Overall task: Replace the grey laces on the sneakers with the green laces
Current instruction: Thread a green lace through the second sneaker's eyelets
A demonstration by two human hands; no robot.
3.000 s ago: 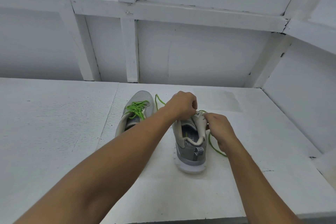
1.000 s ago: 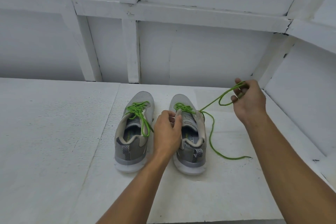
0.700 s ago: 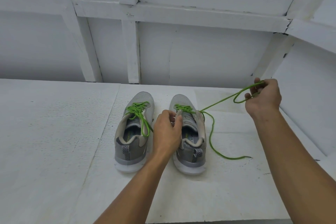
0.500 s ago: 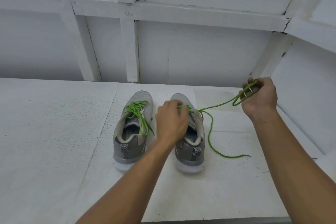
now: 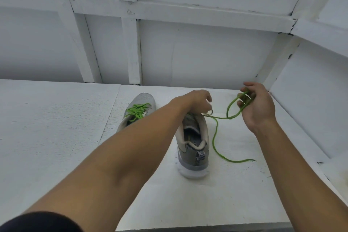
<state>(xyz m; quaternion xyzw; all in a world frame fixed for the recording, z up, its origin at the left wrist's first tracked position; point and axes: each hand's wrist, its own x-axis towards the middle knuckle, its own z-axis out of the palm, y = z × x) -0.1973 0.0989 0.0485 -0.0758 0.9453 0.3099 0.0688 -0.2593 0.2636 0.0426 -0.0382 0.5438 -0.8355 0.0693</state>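
Head view, right hand (image 5: 258, 106) pinching green lace (image 5: 213, 137) loop, left hand (image 5: 195, 101) over sneaker (image 5: 194, 149), grip unclear.

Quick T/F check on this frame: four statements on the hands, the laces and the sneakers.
1. The right hand holds a loop of green lace. True.
2. The left sneaker has grey laces. False: its laces are green.
3. A loose lace end lies on the table, right of the right sneaker. True.
4. The left hand lies flat on the table. False: it is at the right sneaker's front.
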